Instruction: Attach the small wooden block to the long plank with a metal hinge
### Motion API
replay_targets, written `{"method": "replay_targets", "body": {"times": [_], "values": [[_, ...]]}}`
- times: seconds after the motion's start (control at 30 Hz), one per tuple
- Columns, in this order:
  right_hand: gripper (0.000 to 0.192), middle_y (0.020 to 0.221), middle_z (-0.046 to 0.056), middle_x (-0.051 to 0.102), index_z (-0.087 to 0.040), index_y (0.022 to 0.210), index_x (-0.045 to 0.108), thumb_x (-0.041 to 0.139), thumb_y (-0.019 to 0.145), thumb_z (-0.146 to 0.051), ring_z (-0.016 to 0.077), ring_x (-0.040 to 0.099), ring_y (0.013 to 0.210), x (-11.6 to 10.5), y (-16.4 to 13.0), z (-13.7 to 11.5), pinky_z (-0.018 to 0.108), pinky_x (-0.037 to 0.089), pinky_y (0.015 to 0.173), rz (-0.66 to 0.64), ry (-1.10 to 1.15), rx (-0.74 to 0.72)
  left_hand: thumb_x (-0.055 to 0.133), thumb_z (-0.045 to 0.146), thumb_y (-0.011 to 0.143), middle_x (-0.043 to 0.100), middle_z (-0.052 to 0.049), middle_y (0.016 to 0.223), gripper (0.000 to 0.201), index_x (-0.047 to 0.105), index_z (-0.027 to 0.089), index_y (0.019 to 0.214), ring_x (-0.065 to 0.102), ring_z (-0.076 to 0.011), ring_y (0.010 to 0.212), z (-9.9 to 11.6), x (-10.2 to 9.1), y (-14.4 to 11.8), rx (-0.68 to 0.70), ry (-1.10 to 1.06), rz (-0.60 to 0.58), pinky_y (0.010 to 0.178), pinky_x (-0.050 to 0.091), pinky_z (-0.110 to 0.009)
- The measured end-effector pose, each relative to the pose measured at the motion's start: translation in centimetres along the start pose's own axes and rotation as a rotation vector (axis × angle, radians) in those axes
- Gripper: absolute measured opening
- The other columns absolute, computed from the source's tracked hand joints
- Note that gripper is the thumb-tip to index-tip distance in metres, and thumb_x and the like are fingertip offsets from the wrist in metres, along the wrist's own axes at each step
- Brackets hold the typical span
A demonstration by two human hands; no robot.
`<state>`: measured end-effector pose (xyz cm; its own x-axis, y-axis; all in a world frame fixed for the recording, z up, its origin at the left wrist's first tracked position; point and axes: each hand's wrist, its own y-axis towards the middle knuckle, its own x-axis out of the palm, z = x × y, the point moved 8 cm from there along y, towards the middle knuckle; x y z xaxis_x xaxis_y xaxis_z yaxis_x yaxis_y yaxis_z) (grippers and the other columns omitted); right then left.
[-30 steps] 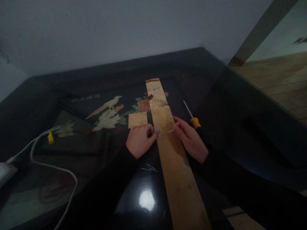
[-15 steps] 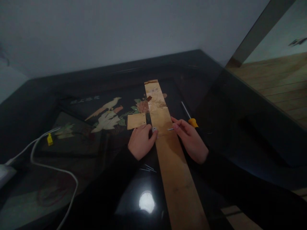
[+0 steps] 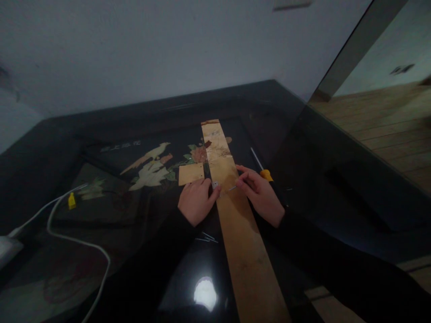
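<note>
Okay, closest in, loose metal fasteners [image 3: 207,237] lie on the dark surface [image 3: 161,251], left of the long wooden board [image 3: 247,251]. Up the board, I've got left hand [image 3: 195,201] fingers pinching a small metal plate [image 3: 215,184] at its left edge, right hand [image 3: 259,193] fingers pinching a slim metal pin [image 3: 232,188] over it; beyond, a yellow-handled screwdriver [image 3: 266,174].

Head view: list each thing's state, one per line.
Board, lying flat.
Left hand, closed on the metal piece.
Metal piece, held at the board's left edge.
Right hand, pinching the metal pin.
Metal pin, held over the board.
Small wooden piece, lying flat.
Screwdriver, lying down, partly hidden.
Loose metal pins, lying together.
White cable, loosely curved.
</note>
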<state>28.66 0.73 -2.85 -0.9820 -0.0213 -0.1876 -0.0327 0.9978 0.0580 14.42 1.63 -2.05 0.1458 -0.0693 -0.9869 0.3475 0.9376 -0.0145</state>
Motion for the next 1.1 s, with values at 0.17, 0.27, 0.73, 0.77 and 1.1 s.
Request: {"method": "replay_targets", "body": {"times": [0.17,0.27,0.73,0.77,1.1], "values": [[0.011,0.108,0.006,0.055,-0.018,0.072,0.058,0.059,0.075,-0.029,0.0174,0.048,0.106,1.0,-1.2,-2.1,0.039,0.035,0.097,-0.047,-0.240,-0.123,0.030,0.041,0.090,0.064,-0.010,0.085,0.037,0.055,0.016,0.079,0.060,-0.0233,0.084,-0.1,0.0,-0.1,-0.005,-0.028,-0.007,0.075,0.042,-0.034],[0.013,0.102,0.006,0.054,-0.019,0.073,0.061,0.058,0.076,-0.032,0.0177,0.047,0.105,1.5,-1.6,-2.5,0.038,0.037,0.094,-0.077,-0.333,-0.169,0.031,0.038,0.090,0.063,-0.008,0.081,0.036,0.055,0.017,0.076,0.059,-0.0203,0.080,-0.5,0.2,0.0,0.004,-0.100,-0.032,0.072,0.042,-0.031],[0.017,0.112,0.009,0.059,-0.018,0.071,0.059,0.056,0.075,-0.033,0.0197,0.041,0.124,0.2,-0.4,0.5,0.044,0.026,0.108,0.022,-0.262,-0.077,0.036,0.042,0.087,0.063,-0.011,0.089,0.034,0.053,0.014,0.097,0.060,-0.0222,0.081,-0.9,0.1,-0.2,-0.088,-0.117,0.025,0.069,0.043,-0.031],[0.016,0.110,0.009,0.060,-0.018,0.070,0.059,0.057,0.075,-0.033,0.0199,0.041,0.124,0.3,-0.4,0.4,0.044,0.025,0.108,0.015,-0.260,-0.080,0.037,0.042,0.087,0.063,-0.012,0.095,0.037,0.051,0.013,0.106,0.060,-0.0231,0.084,-0.9,0.0,-0.2,-0.097,-0.114,0.039,0.071,0.043,-0.032],[0.016,0.116,0.008,0.058,-0.018,0.071,0.059,0.056,0.075,-0.033,0.0212,0.044,0.120,0.2,-0.1,0.3,0.043,0.028,0.107,0.024,-0.194,-0.064,0.036,0.039,0.088,0.059,-0.011,0.100,0.045,0.047,0.014,0.125,0.055,-0.0227,0.096,-0.6,0.5,-0.1,-0.057,-0.159,0.061,0.085,0.042,-0.033]]}}
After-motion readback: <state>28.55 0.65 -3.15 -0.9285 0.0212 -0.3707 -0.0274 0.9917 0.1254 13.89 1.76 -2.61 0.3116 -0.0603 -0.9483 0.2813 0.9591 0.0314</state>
